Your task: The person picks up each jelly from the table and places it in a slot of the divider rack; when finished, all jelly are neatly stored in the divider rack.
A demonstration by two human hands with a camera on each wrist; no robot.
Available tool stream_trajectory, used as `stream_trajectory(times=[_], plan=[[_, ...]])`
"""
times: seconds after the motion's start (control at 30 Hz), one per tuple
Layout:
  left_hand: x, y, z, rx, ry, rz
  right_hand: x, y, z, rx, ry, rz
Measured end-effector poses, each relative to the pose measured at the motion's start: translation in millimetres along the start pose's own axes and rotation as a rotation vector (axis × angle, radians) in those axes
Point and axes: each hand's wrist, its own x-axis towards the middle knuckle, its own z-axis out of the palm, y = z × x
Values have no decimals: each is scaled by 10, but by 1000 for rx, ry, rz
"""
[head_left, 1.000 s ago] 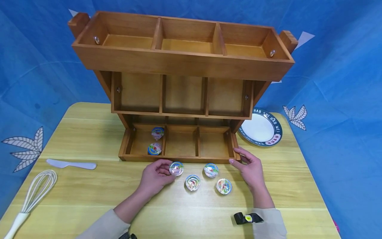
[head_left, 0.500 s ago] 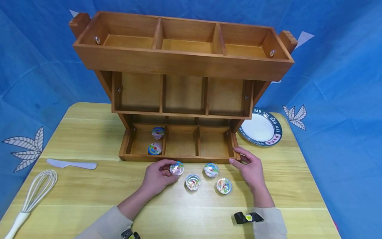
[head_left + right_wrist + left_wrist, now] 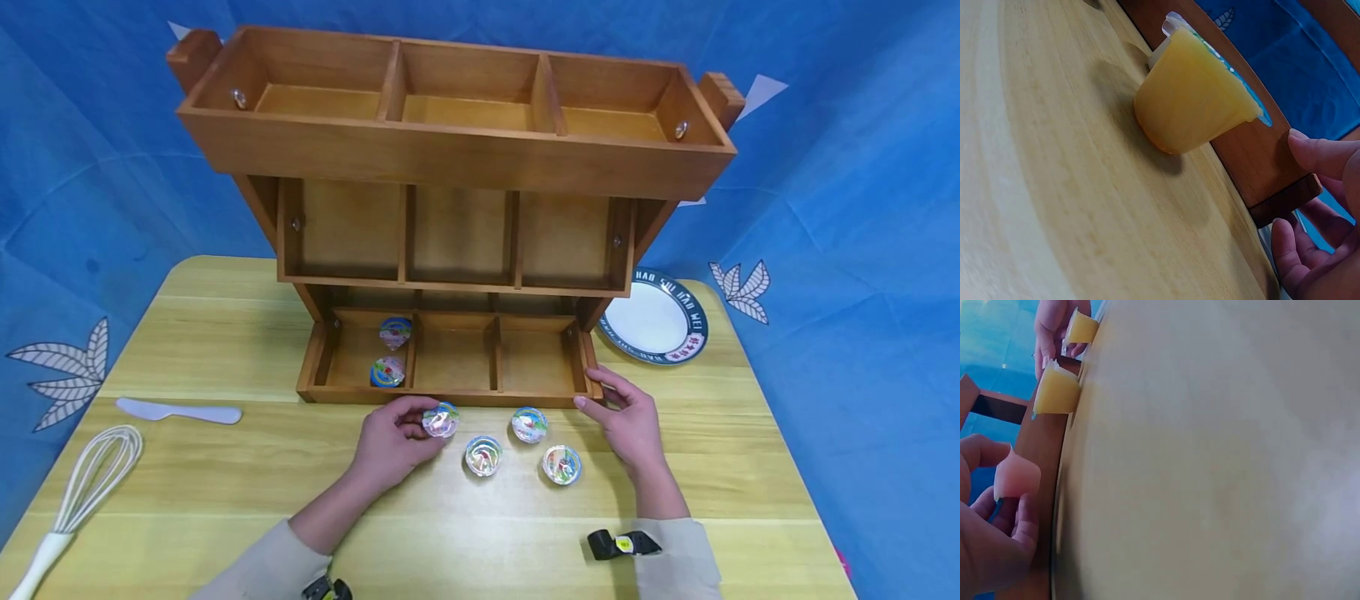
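My left hand [image 3: 393,442] pinches a pink jelly cup [image 3: 1017,476] with a shiny foil lid, just in front of the wooden rack [image 3: 457,154]. In the head view, two more jelly cups sit in the left compartment of the bottom tray: a rear cup [image 3: 395,332] and a front cup [image 3: 387,372]. My right hand [image 3: 626,421] grips the tray's front right corner, thumb on the front face and fingers around the side. Between the hands, three jelly cups stand lid up on the table: one nearer the left hand [image 3: 483,456], one by the tray [image 3: 529,425] and one nearest me [image 3: 562,465].
The rack has three tiers, each split into three compartments, with the top tier overhanging. A green-rimmed plate [image 3: 654,321] lies behind the right hand. On the left are a pale knife [image 3: 178,412] and a whisk [image 3: 90,492]. Blue cloth [image 3: 840,167] surrounds the table.
My left thumb and forefinger have closed in around the jelly cup at the left. The right hand keeps its place on the tray corner.
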Motion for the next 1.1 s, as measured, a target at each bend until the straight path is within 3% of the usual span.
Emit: stream_trajectory(times=[0.23, 0.47, 0.73, 1.1], plan=[[17, 122, -17, -38, -50, 5, 6, 2, 8, 11, 2, 2], [124, 269, -4, -55, -77, 98, -2, -5, 5, 12, 7, 4], [390, 494, 11, -38, -98, 179, -5, 0, 4, 16, 6, 1], [750, 686, 54, -37, -83, 142, -3, 4, 8, 19, 6, -11]])
